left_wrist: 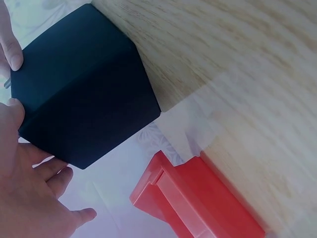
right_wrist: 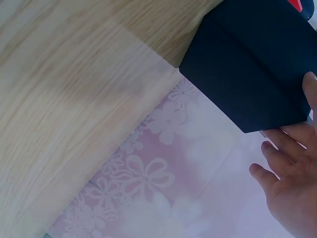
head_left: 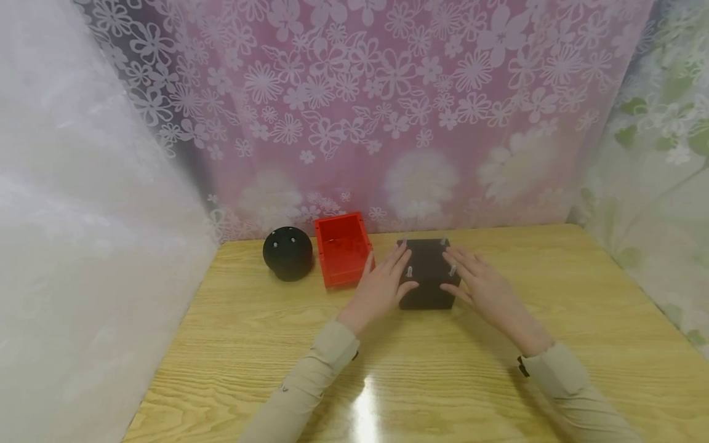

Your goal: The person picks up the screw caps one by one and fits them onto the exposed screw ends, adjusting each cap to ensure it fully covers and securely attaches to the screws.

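A black box (head_left: 426, 289) with small clear pegs at the corners of its top stands on the table, its dark faces filling much of both wrist views. My left hand (head_left: 379, 289) lies along the box's left top edge, fingers nearly straight and pointing away, thumb reaching over the top. On the opposite edge, my right hand (head_left: 487, 295) touches the box in the same way, its thumb (right_wrist: 310, 89) against a dark face. Some of the fingers stand off the box in the wrist views.
Left of the box stands an open red box (head_left: 344, 271), close beside my left hand. Farther left is a rounded black object (head_left: 288, 255) with small pegs on top. A pink flowered curtain (head_left: 388, 123) hangs behind the wooden table (head_left: 249, 369), with pale sheets at both sides.
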Demonstrator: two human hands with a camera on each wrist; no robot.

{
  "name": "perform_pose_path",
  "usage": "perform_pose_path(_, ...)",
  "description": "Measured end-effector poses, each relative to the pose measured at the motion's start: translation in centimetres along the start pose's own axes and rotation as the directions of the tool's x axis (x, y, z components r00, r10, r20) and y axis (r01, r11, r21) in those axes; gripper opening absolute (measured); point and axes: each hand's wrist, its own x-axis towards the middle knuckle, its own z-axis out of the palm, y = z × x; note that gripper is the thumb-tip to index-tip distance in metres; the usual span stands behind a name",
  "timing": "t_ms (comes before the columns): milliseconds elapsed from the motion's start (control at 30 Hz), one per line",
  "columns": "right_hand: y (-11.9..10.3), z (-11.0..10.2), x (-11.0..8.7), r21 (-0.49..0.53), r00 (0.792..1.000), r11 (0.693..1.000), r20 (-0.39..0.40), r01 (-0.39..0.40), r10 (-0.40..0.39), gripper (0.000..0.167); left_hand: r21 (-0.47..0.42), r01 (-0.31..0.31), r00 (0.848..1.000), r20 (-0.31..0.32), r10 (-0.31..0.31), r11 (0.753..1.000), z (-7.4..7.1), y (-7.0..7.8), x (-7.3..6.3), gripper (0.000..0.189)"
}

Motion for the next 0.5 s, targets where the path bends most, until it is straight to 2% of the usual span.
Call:
perform_pose_path(300, -0.6, -0.2, 0.1, 0.016, 1.000, 1.000, 0.022, -0.011, 0.011, 0.086, -0.010, -0.005, 1.000, -0.008, 0.005, 1.000, -0.7, 0.0, -0.8, 0.073)
perform_pose_path(500, -0.9, -0.2, 0.1, 0.019, 1.000, 1.000, 0.030, -0.007, 0.006, 0.073, -0.025, 0.013, 1.000, 0.001, -0.013, 1.000, -0.7, -0.1, -1.2, 0.073)
